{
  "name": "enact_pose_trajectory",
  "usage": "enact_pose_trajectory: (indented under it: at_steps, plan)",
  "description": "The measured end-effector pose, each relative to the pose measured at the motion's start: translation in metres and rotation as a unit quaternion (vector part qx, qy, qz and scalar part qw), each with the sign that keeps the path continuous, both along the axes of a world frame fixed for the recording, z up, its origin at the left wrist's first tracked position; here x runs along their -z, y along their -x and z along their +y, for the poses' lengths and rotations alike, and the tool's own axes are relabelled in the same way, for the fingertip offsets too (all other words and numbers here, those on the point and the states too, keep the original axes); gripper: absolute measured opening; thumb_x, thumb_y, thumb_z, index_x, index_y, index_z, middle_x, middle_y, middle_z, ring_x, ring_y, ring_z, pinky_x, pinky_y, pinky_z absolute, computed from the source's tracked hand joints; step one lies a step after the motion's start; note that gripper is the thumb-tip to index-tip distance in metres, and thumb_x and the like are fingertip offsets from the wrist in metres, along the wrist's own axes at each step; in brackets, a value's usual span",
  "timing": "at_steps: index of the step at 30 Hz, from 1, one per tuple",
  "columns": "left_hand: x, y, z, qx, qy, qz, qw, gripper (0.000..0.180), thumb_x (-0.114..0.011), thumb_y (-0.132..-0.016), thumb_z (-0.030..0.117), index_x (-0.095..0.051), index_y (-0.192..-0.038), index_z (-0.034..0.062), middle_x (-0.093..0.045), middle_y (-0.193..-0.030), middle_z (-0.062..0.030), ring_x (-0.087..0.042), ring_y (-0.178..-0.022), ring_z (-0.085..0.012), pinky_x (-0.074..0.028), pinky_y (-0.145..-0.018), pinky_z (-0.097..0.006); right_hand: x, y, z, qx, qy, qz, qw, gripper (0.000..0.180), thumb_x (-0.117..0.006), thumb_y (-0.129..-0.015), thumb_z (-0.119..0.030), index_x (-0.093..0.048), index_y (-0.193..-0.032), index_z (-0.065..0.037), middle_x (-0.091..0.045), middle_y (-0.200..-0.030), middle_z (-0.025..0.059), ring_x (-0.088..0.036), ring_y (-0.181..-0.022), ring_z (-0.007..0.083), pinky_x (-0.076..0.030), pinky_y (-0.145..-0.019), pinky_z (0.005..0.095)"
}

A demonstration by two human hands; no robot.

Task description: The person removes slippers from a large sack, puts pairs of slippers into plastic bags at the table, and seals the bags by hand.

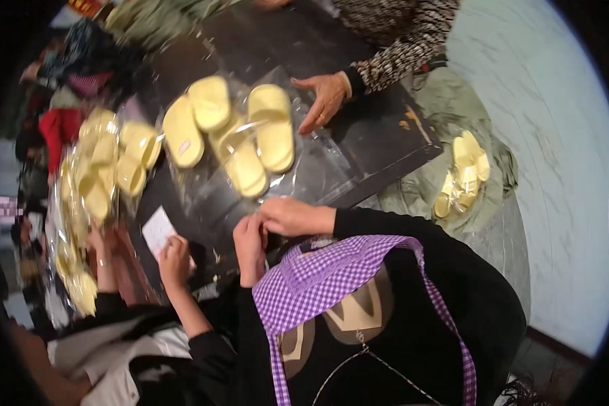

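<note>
My left hand (250,245) and my right hand (294,216) meet at the near edge of the dark table, fingers pinched together. What lies between the fingertips is too small or hidden to make out. Just beyond them, a pair of pale yellow slide slippers (243,166) lies in a clear plastic bag (318,172), its film spreading close to my hands. A second yellow pair (269,128) rests beside it on the right. Farther left is another pair (184,135), one slipper bearing a small pale label.
Bagged yellow slippers (98,169) are piled at the left. A co-worker's hand (174,260) there holds a white sheet (158,230). Across the table (386,139), another person's open hand (325,101) is near the slippers. More slippers (467,169) lie on a green sack (501,162) at right.
</note>
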State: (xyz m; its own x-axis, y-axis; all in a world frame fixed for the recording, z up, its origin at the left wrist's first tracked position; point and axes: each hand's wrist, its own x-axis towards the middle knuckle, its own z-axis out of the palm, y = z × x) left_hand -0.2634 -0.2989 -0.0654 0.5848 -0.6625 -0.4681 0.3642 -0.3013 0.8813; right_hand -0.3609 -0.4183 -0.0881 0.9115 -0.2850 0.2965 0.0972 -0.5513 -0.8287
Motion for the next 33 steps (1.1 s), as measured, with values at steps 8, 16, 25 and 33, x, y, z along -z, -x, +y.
enact_pose_trajectory:
  at_steps: [8,16,25,33]
  plan:
    - [0.002,-0.009,-0.008,-0.039,0.081,0.076,0.993,0.016,-0.052,-0.089,0.013,-0.054,-0.074,0.0062,-0.05,-0.058,0.0,-0.042,-0.043,-0.0069,-0.029,-0.037,-0.02,-0.011,-0.005,-0.006,0.021,-0.165,0.032,0.986,0.013,-0.06,-0.082,-0.011,-0.054,-0.078,-0.001,-0.056,-0.074,0.0116,-0.054,-0.067,0.0217,-0.043,-0.061,0.0322]
    - [-0.005,-0.011,-0.008,-0.061,0.071,0.155,0.983,0.017,-0.053,-0.091,0.017,-0.057,-0.078,0.0057,-0.054,-0.061,0.0008,-0.044,-0.046,-0.0052,-0.032,-0.04,-0.018,-0.007,0.0,-0.015,0.049,-0.229,0.049,0.971,0.009,-0.059,-0.083,-0.008,-0.057,-0.087,0.0,-0.054,-0.076,0.0046,-0.053,-0.071,0.0113,-0.044,-0.064,0.0255]
    - [-0.016,-0.012,-0.005,-0.044,0.071,0.137,0.987,0.018,-0.053,-0.09,0.018,-0.059,-0.078,0.0053,-0.055,-0.062,0.0007,-0.044,-0.047,-0.0045,-0.032,-0.04,-0.018,-0.035,-0.002,-0.019,-0.025,-0.085,-0.009,0.996,0.016,-0.066,-0.079,-0.005,-0.056,-0.091,0.001,-0.057,-0.086,0.0083,-0.058,-0.078,0.0167,-0.047,-0.067,0.0291]
    - [-0.028,-0.007,-0.007,-0.016,0.099,0.139,0.985,0.018,-0.051,-0.092,0.018,-0.06,-0.082,0.0052,-0.055,-0.065,0.0016,-0.044,-0.05,-0.0033,-0.031,-0.043,-0.018,-0.04,-0.002,-0.027,-0.012,0.05,-0.045,0.998,0.013,-0.065,-0.081,-0.006,-0.058,-0.09,0.0,-0.058,-0.079,0.0074,-0.057,-0.069,0.0167,-0.047,-0.062,0.0289]
